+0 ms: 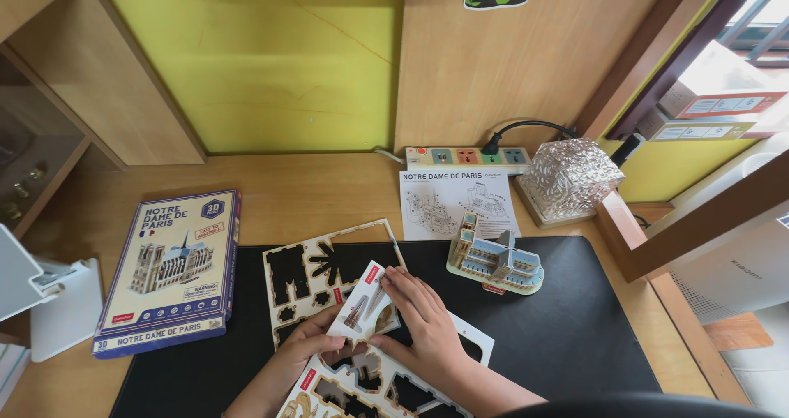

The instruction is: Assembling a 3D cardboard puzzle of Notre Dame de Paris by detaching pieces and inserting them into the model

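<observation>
Both our hands pinch one small punched card piece (362,309) over the black mat (575,319): the left hand (306,348) holds its lower edge from 7 o'clock, thumb on top, and the right hand (419,323) presses fingers onto its right side from 4 o'clock. Neither hand is open; each is closed on that piece. It is white-backed with a printed spire shape and lies tilted, its top corner toward 1 o'clock.

Under the piece lie two die-cut sheets with many parts already punched out, showing dark holes. One sheet (316,274) sits at 11 o'clock from our hands, partly on the mat. The other sheet (362,393) lies at 6 o'clock, below our wrists, running out of view at the bottom edge.

At 2 o'clock from the right hand, near but apart, a half-built model (496,263) of a church stands on the mat, blue-roofed. Just beyond it at 12 o'clock a leaflet (454,203) lies flat on the wooden desk (312,188). A power strip (464,158) lies against the wall behind the leaflet, and a crinkled silver lamp (569,178) stands at its right end. Well off at 9 o'clock the puzzle box (171,270) lies face up on the desk, beside the mat's left edge.
</observation>
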